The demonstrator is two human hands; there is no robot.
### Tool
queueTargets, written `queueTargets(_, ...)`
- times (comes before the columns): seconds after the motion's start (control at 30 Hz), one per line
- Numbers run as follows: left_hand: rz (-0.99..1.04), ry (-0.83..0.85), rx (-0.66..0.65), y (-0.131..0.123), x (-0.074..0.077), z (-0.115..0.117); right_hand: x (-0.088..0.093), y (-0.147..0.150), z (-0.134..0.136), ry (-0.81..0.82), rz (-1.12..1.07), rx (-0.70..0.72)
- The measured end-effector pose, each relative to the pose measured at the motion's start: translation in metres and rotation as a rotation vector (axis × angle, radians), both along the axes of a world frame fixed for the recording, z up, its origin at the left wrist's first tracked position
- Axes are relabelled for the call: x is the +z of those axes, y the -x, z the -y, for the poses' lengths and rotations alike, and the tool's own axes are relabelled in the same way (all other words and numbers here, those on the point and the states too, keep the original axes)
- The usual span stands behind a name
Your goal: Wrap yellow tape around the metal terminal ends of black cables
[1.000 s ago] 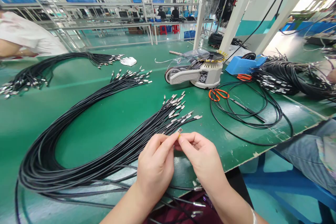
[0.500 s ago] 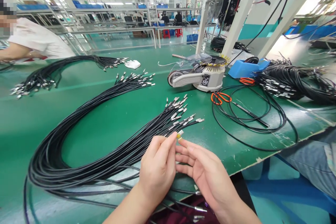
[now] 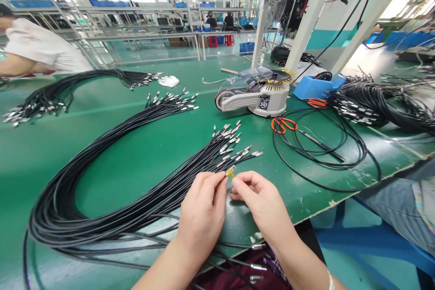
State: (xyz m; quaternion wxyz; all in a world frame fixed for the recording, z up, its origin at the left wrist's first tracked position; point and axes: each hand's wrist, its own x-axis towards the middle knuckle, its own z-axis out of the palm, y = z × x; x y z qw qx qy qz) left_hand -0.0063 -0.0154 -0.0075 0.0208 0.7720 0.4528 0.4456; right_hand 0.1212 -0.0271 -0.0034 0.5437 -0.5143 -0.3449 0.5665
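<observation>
My left hand (image 3: 204,208) is closed in a pinch on the end of a black cable, just behind its metal connector (image 3: 232,169). A small strip of yellow tape (image 3: 231,174) sits against that connector. The tape's free end is pinched between the thumb and forefinger of my right hand (image 3: 260,199). Just beyond and to the left lies a thick U-shaped bundle of black cables (image 3: 112,222), its metal-tipped ends pointing right. A few loose cable ends (image 3: 258,267) hang at the table's near edge under my wrists.
A tape dispenser (image 3: 268,99) stands behind my hands. Orange-handled scissors (image 3: 283,125), tweezers (image 3: 321,145) and a looped cable (image 3: 369,158) lie to the right, near a blue tape holder (image 3: 317,86). Another cable bundle (image 3: 71,84) lies at far left, by a person in white (image 3: 47,45).
My right hand's fingers have closed from a loose, spread pose into a pinch on the yellow tape, which now shows more. My left hand keeps its hold.
</observation>
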Motion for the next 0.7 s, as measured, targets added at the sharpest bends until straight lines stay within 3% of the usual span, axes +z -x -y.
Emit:
queueTargets(0.33,0.052,0.203,-0.054,0.001,0.007,0.0,0.001,0.0,0.003,-0.088,0.075,-0.041)
queueTargets(0.7,0.281,0.508,-0.07,0.0,0.018,0.003,0.004,0.002,0.007,-0.122,0.171,-0.051)
